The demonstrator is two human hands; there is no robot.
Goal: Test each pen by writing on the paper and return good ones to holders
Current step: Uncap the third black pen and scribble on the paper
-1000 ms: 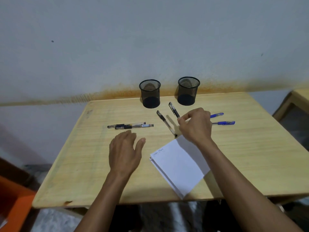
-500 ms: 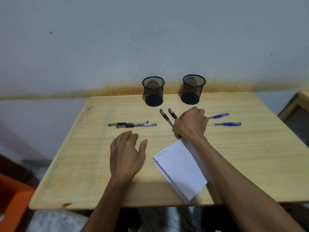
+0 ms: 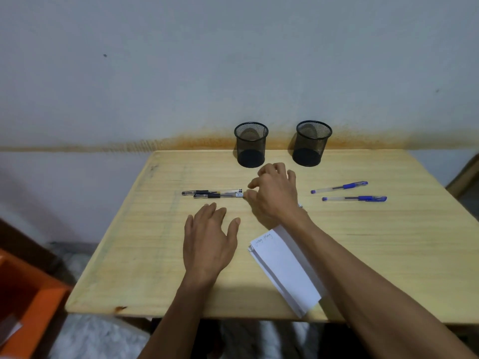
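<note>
Two empty black mesh holders [image 3: 251, 145] [image 3: 312, 143] stand at the table's back edge. A pair of black pens [image 3: 212, 193] lies side by side left of centre. Two blue pens [image 3: 339, 187] [image 3: 355, 198] lie on the right. A folded white paper [image 3: 287, 268] with a scribble at its top lies near the front edge. My left hand [image 3: 210, 239] rests flat on the wood, fingers apart, holding nothing. My right hand [image 3: 274, 193] hovers with curled fingers in front of the holders, its thumb at the right end of the black pair. It covers the spot where two more black pens lay.
The wooden table [image 3: 388, 255] stands against a grey wall. An orange box [image 3: 23, 294] sits on the floor at the lower left. Part of another wooden piece [image 3: 466, 177] shows at the right edge.
My right hand has moved left from the two centre black pens toward the end of the left pair, its fingers now spread and curled. Those centre pens are out of sight. The left hand stayed put.
</note>
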